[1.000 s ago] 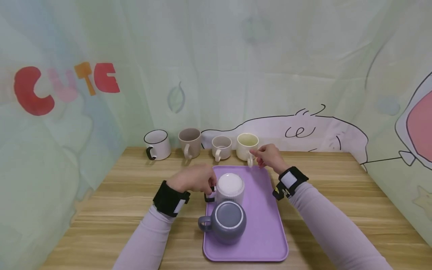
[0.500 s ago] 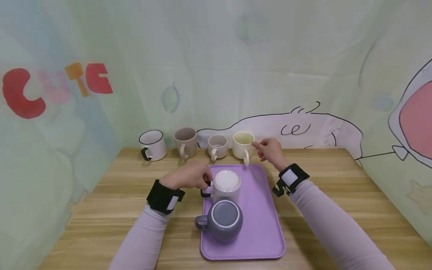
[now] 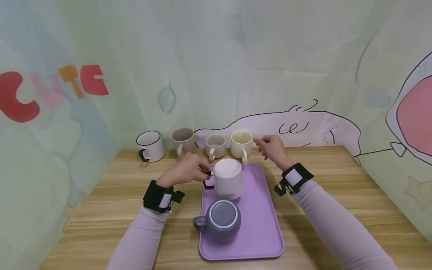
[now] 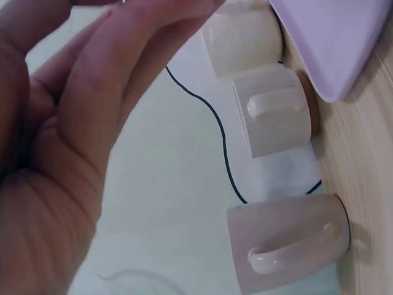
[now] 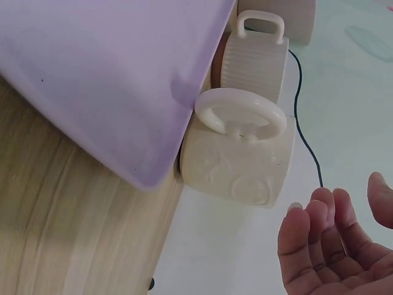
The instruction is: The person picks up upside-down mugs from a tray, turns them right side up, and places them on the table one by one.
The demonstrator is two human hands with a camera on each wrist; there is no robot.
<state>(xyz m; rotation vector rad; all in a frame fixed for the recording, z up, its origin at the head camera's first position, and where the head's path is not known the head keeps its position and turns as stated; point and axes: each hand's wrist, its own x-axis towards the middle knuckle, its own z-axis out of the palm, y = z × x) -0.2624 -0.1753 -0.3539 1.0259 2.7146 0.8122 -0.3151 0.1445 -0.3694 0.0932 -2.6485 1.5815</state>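
My left hand (image 3: 187,169) pinches the black handle of a white mug (image 3: 228,184), which is upside down over the far left part of the purple tray (image 3: 258,232). Just nearer on the tray sits a dark grey mug (image 3: 222,223), also bottom up, its handle pointing left. My right hand (image 3: 272,149) holds nothing and hovers right of a cream mug (image 3: 240,150) with a yellowish inside. In the right wrist view, a gap separates the loosely bent fingers (image 5: 295,239) from that mug. The held mug is out of sight in the left wrist view.
Along the back wall stand upright a white mug with black rim (image 3: 153,148), a taupe mug (image 3: 183,139) and a small ribbed mug (image 3: 217,147), left of the cream one. A printed curtain (image 3: 209,56) closes off the back of the wooden table (image 3: 111,202).
The left hand has raised the white mug and shifted it away from the grey mug. The right hand has drawn off the cream mug's rim. The head view has shifted slightly.
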